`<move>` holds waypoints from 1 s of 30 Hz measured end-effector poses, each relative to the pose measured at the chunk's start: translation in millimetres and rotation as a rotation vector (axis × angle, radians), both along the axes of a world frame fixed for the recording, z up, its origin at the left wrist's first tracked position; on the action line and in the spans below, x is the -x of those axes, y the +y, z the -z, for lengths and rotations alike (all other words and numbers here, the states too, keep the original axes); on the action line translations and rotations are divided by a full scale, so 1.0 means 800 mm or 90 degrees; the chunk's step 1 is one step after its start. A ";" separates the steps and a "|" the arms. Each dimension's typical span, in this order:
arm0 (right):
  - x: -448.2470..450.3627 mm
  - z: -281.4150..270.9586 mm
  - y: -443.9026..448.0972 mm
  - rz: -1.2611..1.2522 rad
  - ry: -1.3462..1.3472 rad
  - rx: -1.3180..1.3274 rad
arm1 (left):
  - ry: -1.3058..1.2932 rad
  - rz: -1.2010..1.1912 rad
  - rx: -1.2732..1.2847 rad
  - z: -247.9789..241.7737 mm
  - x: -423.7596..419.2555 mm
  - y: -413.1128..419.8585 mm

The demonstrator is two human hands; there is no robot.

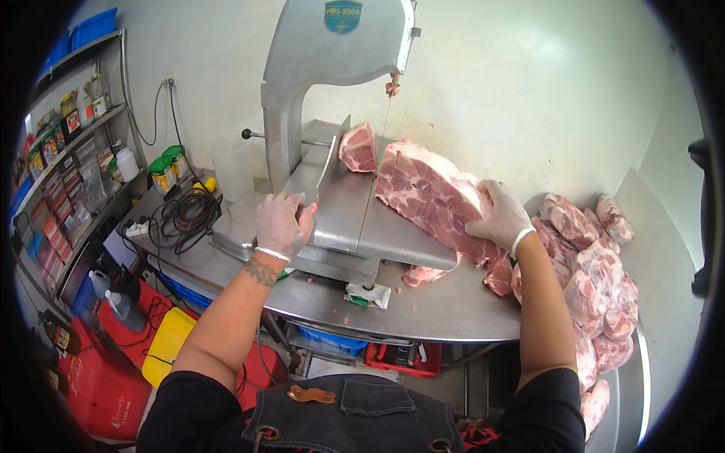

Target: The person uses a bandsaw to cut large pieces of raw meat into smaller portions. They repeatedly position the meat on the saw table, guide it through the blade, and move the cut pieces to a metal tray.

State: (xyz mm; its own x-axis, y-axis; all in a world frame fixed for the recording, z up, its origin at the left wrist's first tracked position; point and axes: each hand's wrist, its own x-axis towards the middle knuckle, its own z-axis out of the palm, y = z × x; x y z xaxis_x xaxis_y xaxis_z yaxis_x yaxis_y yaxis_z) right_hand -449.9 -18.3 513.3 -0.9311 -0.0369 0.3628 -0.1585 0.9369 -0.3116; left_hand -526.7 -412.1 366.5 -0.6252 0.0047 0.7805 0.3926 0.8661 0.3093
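A large slab of raw, marbled meat [430,192] lies tilted across the steel table of a bandsaw [334,56], its left end close to the thin vertical blade [387,116]. My right hand [498,212], in a clear glove, grips the slab's right end. Left of the blade, a smaller cut piece of meat [358,148] rests against the upright guide plate [332,161]. My gloved left hand [282,222] is curled by the plate's front end; whether it grips the plate is unclear. A red scrap sits by its thumb.
Wrapped meat pieces [597,277] are heaped at the right. A meat strip [425,274] and a crumpled wrapper [368,295] lie below the saw table. Coiled black cable [190,218] sits at left, near shelves [85,133] of jars. A red tray [403,358] of tools is underneath.
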 end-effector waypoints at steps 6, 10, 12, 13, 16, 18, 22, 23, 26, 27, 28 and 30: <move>-0.076 0.040 0.012 -0.034 0.024 0.201 | 0.035 0.176 -0.081 0.013 -0.027 0.000; -0.088 0.067 0.019 0.006 0.063 0.249 | -0.091 0.437 -0.214 -0.029 -0.081 0.044; -0.087 0.068 0.010 -0.038 0.072 0.205 | -0.062 0.496 -0.187 -0.045 -0.074 0.046; -0.087 0.067 0.004 -0.060 0.080 0.183 | -0.087 0.473 -0.173 -0.054 -0.072 0.040; -0.086 0.065 -0.021 -0.061 0.078 0.173 | -0.172 0.431 -0.163 -0.084 -0.081 0.018; -0.075 0.066 -0.023 -0.083 0.093 0.150 | -0.191 0.415 -0.159 -0.092 -0.071 0.010; -0.057 0.060 -0.036 -0.080 0.064 0.171 | -0.181 0.387 -0.130 -0.094 -0.040 -0.002; -0.055 0.055 -0.038 -0.074 0.053 0.158 | -0.137 0.377 -0.102 -0.094 -0.034 -0.004; -0.046 0.043 -0.042 -0.052 0.020 0.127 | -0.213 0.410 -0.154 -0.100 -0.026 -0.003; -0.044 0.043 -0.043 -0.044 0.010 0.124 | -0.240 0.406 -0.161 -0.103 -0.024 -0.001; -0.041 0.041 -0.044 -0.036 0.001 0.121 | -0.268 0.401 -0.168 -0.108 -0.023 0.001; -0.034 0.038 -0.047 -0.042 0.008 0.086 | -0.317 0.400 -0.188 -0.113 -0.018 0.001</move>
State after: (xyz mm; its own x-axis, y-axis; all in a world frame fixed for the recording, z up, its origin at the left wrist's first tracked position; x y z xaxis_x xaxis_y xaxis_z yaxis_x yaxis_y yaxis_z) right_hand -422.6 -55.6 482.9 -0.9237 -0.0483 0.3801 -0.2236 0.8736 -0.4323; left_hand -512.2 -411.1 456.7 -0.8451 0.3052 0.4389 0.5314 0.3902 0.7519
